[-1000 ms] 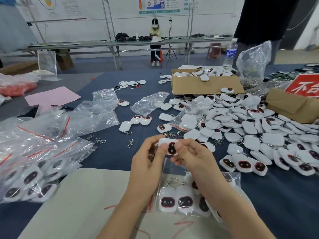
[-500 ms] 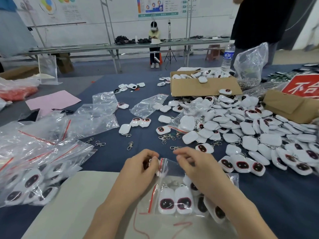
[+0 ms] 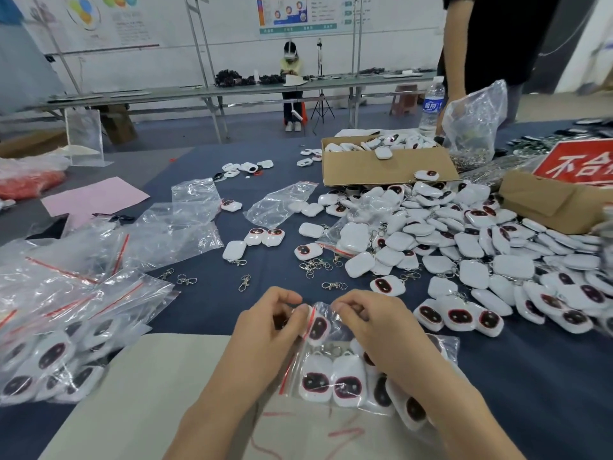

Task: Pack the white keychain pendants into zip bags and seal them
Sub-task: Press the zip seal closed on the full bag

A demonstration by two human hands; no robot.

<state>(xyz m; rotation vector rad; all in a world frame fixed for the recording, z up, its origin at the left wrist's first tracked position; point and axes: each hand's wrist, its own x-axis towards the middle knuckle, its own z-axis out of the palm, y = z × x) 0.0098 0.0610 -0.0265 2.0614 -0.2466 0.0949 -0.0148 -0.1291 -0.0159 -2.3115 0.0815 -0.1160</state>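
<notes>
Seen from my head, my left hand (image 3: 265,330) and right hand (image 3: 374,327) each pinched the mouth of the zip bag (image 3: 331,360) on the table (image 3: 232,310), a white pendant (image 3: 318,327) lodged there; I judged it should go below the red strip (image 3: 290,370) before sealing.

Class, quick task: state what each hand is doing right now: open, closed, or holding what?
Left hand: closed, pinching the zip bag's mouth.
Right hand: closed, pinching the same bag's mouth.
</notes>
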